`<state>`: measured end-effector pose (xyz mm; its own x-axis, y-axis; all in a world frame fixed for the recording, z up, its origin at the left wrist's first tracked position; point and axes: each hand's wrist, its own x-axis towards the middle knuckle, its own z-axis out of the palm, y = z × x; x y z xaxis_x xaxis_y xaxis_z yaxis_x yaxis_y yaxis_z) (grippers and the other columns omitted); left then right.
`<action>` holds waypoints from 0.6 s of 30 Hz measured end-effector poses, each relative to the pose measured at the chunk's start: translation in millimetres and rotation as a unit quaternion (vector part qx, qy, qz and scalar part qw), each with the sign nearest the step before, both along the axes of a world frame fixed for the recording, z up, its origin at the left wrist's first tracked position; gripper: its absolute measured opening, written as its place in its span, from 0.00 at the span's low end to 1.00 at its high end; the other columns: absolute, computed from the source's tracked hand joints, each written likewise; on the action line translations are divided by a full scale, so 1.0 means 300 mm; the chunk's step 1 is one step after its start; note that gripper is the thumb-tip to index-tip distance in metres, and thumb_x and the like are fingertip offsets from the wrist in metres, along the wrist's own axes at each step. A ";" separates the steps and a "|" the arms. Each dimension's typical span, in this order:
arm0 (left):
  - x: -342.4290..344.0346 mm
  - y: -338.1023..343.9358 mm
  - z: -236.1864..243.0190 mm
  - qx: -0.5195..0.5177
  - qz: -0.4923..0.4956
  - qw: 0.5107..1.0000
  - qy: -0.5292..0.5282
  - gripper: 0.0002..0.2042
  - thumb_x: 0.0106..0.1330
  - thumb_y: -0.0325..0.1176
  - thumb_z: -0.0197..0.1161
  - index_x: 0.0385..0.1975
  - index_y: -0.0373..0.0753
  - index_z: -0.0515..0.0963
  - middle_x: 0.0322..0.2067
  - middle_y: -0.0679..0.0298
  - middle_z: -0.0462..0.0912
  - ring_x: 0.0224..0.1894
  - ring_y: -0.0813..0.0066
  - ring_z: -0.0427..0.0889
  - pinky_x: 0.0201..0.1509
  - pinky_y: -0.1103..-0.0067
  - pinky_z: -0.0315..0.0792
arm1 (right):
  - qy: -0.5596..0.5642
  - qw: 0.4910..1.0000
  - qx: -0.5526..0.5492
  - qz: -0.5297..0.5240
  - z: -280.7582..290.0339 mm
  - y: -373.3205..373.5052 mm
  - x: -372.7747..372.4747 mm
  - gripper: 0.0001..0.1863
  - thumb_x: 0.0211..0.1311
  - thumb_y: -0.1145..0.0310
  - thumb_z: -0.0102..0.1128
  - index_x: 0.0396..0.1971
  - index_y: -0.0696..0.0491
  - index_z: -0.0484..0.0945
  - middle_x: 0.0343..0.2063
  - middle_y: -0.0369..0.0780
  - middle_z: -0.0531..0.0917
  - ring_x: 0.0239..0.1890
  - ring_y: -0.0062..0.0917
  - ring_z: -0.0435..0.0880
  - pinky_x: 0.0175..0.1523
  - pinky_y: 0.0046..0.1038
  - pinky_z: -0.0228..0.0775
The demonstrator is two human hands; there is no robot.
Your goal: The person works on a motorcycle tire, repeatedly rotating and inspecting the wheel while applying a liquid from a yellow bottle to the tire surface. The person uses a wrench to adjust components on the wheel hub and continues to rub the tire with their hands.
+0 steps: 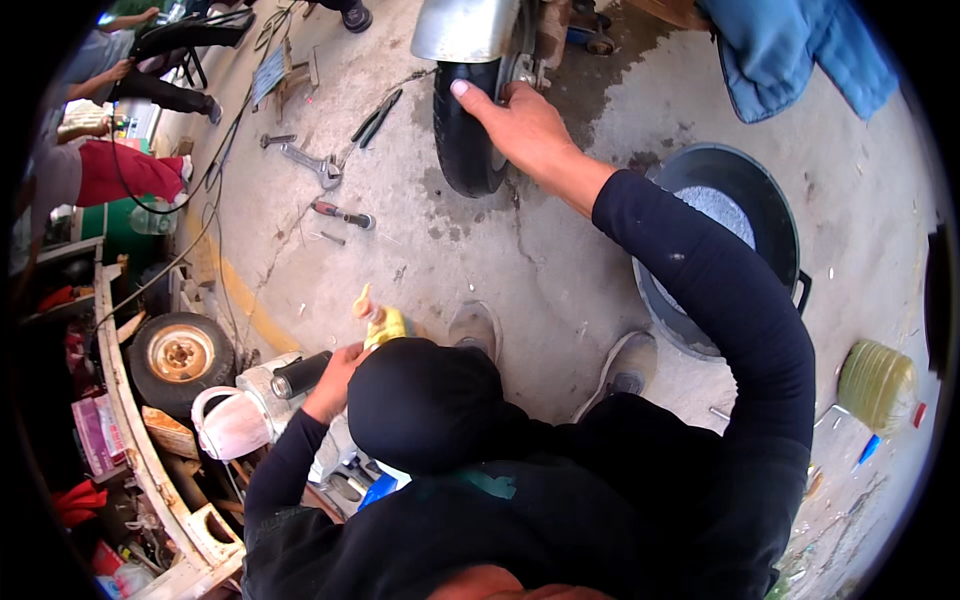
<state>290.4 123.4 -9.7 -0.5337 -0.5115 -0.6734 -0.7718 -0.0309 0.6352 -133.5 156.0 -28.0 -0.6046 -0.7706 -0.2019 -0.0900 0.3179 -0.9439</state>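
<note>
My right hand (528, 125) grips a black tyre (466, 150) under a silver mudguard (462, 30), its thumb on the tread and its fingers on the far side. At lower left, my left hand (337, 383) is closed at the base of a yellow squeeze bottle (390, 325) with a pointed nozzle; a black rounded shape in front hides part of the fingers and bottle. Left of the tyre, black-handled pliers (376, 118), an adjustable wrench (312, 163) and a red-and-black ratchet (343, 214) lie on the concrete.
A dark tub (785, 215) with greyish contents stands under my right arm. Beyond it is a jug of yellowish liquid (876, 384). Blue cloth (765, 60) lies at far right. A small wheel (180, 362) and a cluttered frame (115, 350) are on the left; cables and people are at upper left.
</note>
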 end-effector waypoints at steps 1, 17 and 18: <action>-0.084 -0.030 0.015 0.055 0.012 0.998 -0.033 0.20 0.72 0.45 0.59 0.41 0.28 0.78 0.30 0.62 0.83 0.32 0.82 0.81 0.32 0.79 0.72 | 0.015 1.000 0.009 -0.002 -0.004 0.002 0.027 0.46 0.59 0.33 0.54 0.51 0.68 0.72 0.48 0.59 0.81 0.53 0.49 0.81 0.58 0.40 0.71; -0.839 0.120 -0.032 0.265 -0.114 0.943 0.166 0.27 0.75 0.30 0.51 0.71 0.35 0.53 0.62 0.59 0.71 0.58 0.72 0.77 0.61 0.71 0.72 | 0.000 0.998 0.055 0.018 -0.043 0.427 0.140 0.27 0.64 0.54 0.58 0.56 0.57 0.72 0.39 0.51 0.84 0.45 0.46 0.84 0.50 0.43 0.74; -0.857 0.119 -0.044 0.276 -0.120 0.934 0.191 0.28 0.75 0.29 0.50 0.72 0.36 0.51 0.63 0.60 0.70 0.58 0.71 0.76 0.63 0.71 0.71 | 0.045 0.997 0.060 0.032 -0.025 0.429 0.111 0.27 0.63 0.55 0.59 0.56 0.57 0.72 0.39 0.51 0.84 0.45 0.45 0.84 0.50 0.43 0.74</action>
